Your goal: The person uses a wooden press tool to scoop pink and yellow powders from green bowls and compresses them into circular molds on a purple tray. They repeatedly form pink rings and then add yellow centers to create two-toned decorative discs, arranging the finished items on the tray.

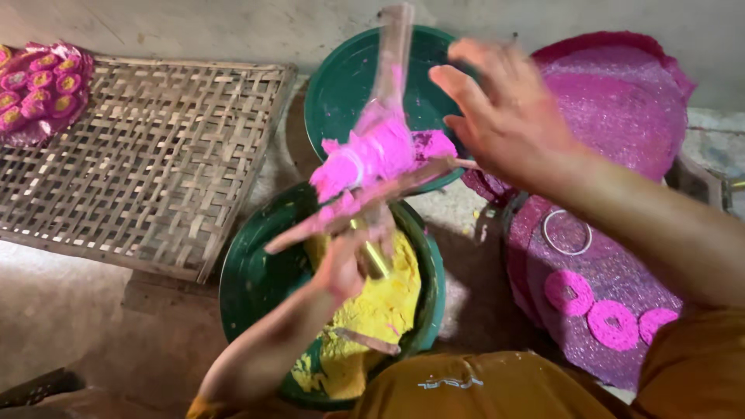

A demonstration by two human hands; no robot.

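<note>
My left hand (349, 260) grips a stick-like tool (392, 54) loaded with a lump of bright pink paste (376, 155), held above a green bowl of yellow paste (380, 310). A thin flat stick (349, 213) smeared with pink crosses just above that hand. My right hand (504, 109) hovers to the right of the pink lump, fingers spread and empty, blurred by motion. Behind the lump lies a second green bowl (341, 85) with pink residue.
A woven bamboo tray (147, 155) lies at the left, with pink and yellow rings (39, 85) at its far corner. Pink glitter-covered trays (628, 101) sit at the right, the near one carrying three pink rings (613, 322) and a bare ring (566, 231).
</note>
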